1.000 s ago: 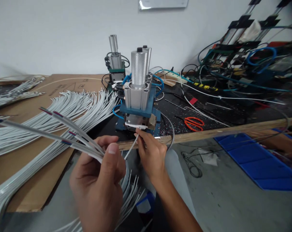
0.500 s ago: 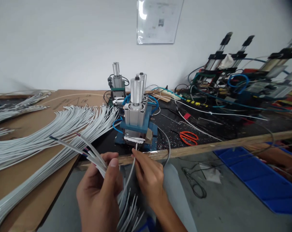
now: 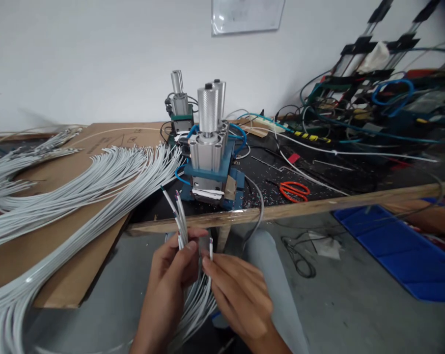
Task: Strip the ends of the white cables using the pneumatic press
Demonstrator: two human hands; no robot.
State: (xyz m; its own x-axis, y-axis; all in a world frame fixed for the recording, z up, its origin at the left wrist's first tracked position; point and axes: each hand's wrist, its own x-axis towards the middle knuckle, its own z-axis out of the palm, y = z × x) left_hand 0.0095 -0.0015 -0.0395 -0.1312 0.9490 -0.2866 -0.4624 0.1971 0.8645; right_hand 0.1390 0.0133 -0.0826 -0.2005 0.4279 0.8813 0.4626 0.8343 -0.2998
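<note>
My left hand (image 3: pixel 176 268) is closed around several white cables (image 3: pixel 181 219), whose tips show small coloured wire ends and point up and away from me. Close by on the right, my right hand (image 3: pixel 240 290) pinches a single white cable (image 3: pixel 210 250), held upright with its cut end just above the fingers. More white cables (image 3: pixel 198 309) hang down below and between both hands. Ahead of the hands, at the table's edge, stands a small pneumatic press (image 3: pixel 208 157) with a knurled silver cylinder and a blue base. Both hands are apart from it.
Large bundles of white cables (image 3: pixel 108 196) lie on cardboard (image 3: pixel 69 280) at the left. Orange-handled scissors (image 3: pixel 294 191) rest right of the press. Behind stands a second press (image 3: pixel 180 105); more machines (image 3: pixel 370 64) and hoses fill the right. A blue panel (image 3: pixel 388 250) lies lower right.
My right hand has drawn its cable back from the press toward me. My left hand has moved right, beside it, with its cables now more upright. The camera view has shifted.
</note>
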